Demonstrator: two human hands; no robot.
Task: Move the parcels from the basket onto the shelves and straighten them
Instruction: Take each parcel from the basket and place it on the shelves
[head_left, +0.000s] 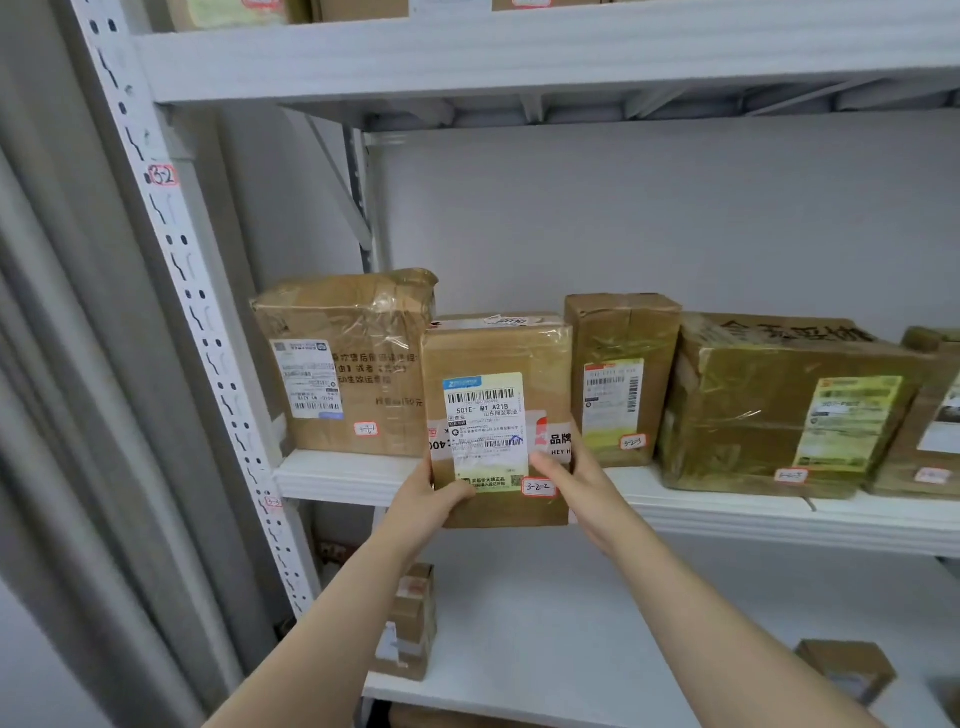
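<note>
A taped brown cardboard parcel (493, 358) with a white shipping label and a small "3-2-2" sticker stands upright at the front edge of the middle white shelf (727, 512). My left hand (431, 499) grips its lower left corner. My right hand (566, 480) holds its lower right side, thumb across the front. The parcel's bottom overhangs the shelf lip. It sits between a larger wrinkled box (348, 364) on the left and a narrow upright box (618, 374) on the right. No basket is in view.
A wide box (779, 410) and another partly cut-off box (930, 421) fill the shelf's right. The perforated white upright (208, 338) stands at left. The lower shelf (571, 649) holds a small parcel (410, 623) at left and one (847, 670) at right. The upper shelf (519, 52) carries more boxes.
</note>
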